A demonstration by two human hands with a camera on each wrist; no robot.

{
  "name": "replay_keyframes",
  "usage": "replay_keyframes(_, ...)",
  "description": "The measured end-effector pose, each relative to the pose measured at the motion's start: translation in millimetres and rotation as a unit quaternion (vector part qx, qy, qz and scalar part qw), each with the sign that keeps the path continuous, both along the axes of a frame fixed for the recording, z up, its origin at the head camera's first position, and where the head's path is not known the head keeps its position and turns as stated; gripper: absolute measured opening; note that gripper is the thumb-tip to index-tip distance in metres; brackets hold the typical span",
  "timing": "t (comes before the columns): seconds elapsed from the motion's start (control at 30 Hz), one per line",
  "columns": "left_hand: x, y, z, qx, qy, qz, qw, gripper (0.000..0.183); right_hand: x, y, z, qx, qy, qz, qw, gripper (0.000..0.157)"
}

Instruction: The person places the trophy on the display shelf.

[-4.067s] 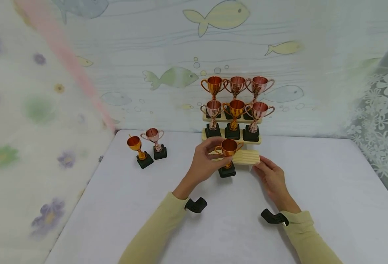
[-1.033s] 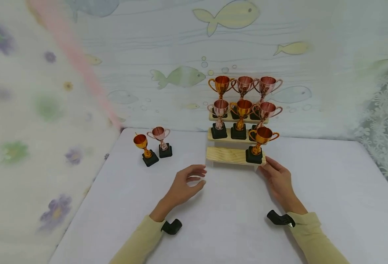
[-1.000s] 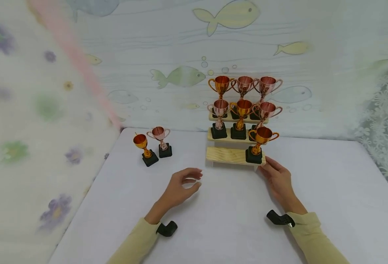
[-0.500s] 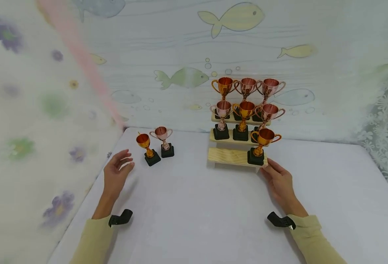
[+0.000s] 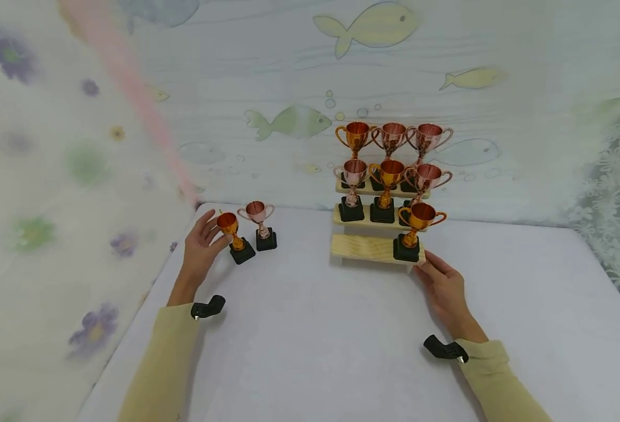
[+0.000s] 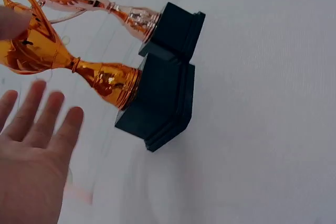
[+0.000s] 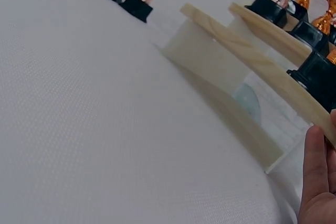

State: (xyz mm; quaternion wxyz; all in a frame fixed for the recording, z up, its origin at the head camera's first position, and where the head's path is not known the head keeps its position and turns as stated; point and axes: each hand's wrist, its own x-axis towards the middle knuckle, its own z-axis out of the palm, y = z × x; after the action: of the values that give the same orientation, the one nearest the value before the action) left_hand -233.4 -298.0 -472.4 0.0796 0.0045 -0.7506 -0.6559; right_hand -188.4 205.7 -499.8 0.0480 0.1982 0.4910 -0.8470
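Note:
On the left of the table, my left hand (image 5: 200, 252) is spread beside a gold trophy cup (image 5: 228, 224) with a black base. In the left wrist view its fingers are extended apart from the cup (image 6: 37, 45), and the thumb overlaps the cup's bowl. Right behind stands a pink trophy cup (image 5: 255, 212). My right hand (image 5: 447, 296) grips the right end of the lowest board of a tiered wooden stand (image 5: 365, 247), fingers at the board's underside in the right wrist view. Another gold trophy (image 5: 421, 217) stands at that board's right end.
Three trophies stand on the middle tier (image 5: 339, 215), three more on the top tier (image 5: 341, 189). White cloth covers the table (image 5: 310, 328). A patterned fabric wall (image 5: 289, 70) rises behind, with a flowered sheet (image 5: 51, 176) at left.
The gold trophy my left hand held is now on the lowest board's right end. That hand has let go and moved left to the other gold trophy. My right hand stays at the stand.

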Motion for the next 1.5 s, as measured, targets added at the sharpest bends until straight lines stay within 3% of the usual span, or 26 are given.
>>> replay_keyframes(0.17, 0.1, 1, -5.8, 0.041, 0.013, 0.035, 0.9985, 0.070, -1.0, -2, -0.3, -0.004, -0.003, -0.001, 1.000, 0.031)
replay_keyframes(0.3, 2.3, 1, -7.7, 0.041, 0.017, 0.046, 0.9979, 0.067, 0.3, -2, 0.6, -0.008, -0.002, 0.001, 1.000, 0.026)
replay_keyframes(0.57, 7.1, 4, -7.6, 0.033, 0.038, 0.035, 0.9981, 0.052, 1.1, -2, 0.2, -0.006, 0.011, 0.001, 1.000, 0.020)
replay_keyframes(0.77, 15.9, 10, -5.2, -0.001, 0.045, 0.033, 0.9984, 0.051, 1.4, -2, -2.1, -0.020, 0.021, -0.002, 1.000, 0.022)
replay_keyframes(0.93, 23.5, 17, -3.2, 0.006, 0.065, 0.013, 0.9978, 0.050, 1.9, -2, -2.2, -0.019, 0.026, 0.001, 0.999, 0.022)
replay_keyframes(1.17, 32.3, 31, 2.7, 0.002, 0.098, -0.025, 0.9948, 0.050, 1.5, -1, -0.4, -0.024, 0.013, -0.004, 1.000, 0.019)
replay_keyframes(1.5, 38.6, 68, 2.2, -0.015, 0.102, -0.037, 0.9940, 0.050, 2.0, -1, -2.1, -0.027, 0.010, -0.005, 1.000, 0.019)
